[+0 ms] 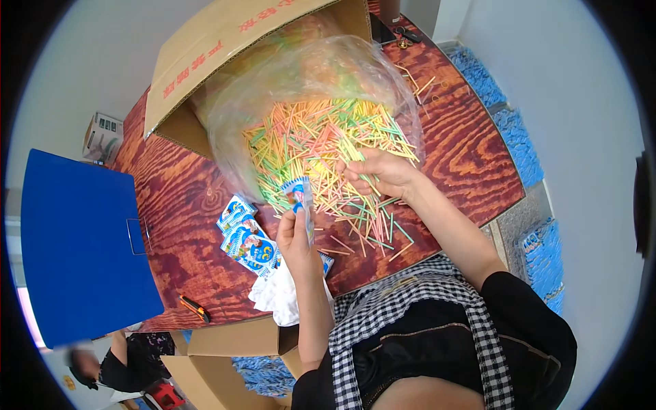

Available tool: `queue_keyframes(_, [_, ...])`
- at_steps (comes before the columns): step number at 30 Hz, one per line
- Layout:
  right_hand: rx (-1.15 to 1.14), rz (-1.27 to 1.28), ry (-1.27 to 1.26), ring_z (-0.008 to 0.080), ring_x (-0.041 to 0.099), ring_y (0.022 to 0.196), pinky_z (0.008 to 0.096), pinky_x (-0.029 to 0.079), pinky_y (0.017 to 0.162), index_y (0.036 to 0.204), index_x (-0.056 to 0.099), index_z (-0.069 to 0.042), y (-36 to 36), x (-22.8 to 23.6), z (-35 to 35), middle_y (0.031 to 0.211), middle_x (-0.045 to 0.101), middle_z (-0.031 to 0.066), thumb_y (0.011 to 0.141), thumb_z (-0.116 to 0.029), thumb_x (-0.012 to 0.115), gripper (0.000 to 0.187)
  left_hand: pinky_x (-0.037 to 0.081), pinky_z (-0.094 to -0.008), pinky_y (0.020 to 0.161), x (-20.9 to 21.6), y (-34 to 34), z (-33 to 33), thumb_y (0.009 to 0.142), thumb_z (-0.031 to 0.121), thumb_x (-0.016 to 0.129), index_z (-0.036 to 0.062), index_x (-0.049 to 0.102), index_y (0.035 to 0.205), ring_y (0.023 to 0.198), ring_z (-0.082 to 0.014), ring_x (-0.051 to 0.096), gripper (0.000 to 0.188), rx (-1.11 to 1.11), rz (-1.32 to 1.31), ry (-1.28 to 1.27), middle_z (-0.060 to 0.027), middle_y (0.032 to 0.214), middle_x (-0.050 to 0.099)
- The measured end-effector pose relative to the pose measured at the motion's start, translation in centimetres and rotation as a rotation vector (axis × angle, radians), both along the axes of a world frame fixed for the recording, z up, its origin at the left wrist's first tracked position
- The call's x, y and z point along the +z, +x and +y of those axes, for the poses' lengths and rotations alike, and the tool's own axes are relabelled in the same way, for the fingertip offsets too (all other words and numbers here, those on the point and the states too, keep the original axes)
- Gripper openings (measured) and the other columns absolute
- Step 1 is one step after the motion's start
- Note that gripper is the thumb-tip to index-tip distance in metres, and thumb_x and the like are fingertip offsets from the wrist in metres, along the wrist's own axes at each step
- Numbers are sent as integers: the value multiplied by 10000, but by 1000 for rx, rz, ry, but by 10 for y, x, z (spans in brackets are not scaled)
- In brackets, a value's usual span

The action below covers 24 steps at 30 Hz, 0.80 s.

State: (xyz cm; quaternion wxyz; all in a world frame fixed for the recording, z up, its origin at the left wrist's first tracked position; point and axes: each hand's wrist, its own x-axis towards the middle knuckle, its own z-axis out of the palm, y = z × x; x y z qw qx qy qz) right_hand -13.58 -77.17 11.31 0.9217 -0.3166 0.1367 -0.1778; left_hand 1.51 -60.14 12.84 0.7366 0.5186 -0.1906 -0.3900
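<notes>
Thin sticks (294, 140) in pink, yellow, orange and green spill from a clear plastic bag (222, 137) onto the table. The bag lies in a cardboard box (188, 65) tipped on its side. My right hand (379, 172) is closed around a small bunch of yellow and green sticks (350, 152) at the pile's near right. Left of it, my left hand (295, 236) pinches a small blue and white packet (298, 193) upright by its lower part. Several similar packets (247, 239) lie overlapping beside my left hand, next to a crumpled white cloth or bag (277, 294).
An orange and black box cutter (195, 309) lies near the front left edge of the wood-patterned table (181, 239). Keys (404, 39) sit at the far right. A blue board (89, 246) stands at left. Below are an open carton (219, 372) and another person (130, 359).
</notes>
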Motion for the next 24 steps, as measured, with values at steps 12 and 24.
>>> queue_keyframes(12, [121,130,-85,89,481,546,214,367,497,1007,532,11,7,11,24,689,515,16,893,-180,638,246,397,-190,682,28,5,-69,967,106,520,3,596,1070,743,-37,483,164,-422,-240,-56,16,847,574])
queue_keyframes(24, [155,139,110,104,453,556,232,338,479,906,511,8,11,1,37,675,496,42,863,-52,623,135,368,-183,647,11,0,-68,958,121,541,34,603,943,712,-20,462,109,-347,-206,53,49,792,557])
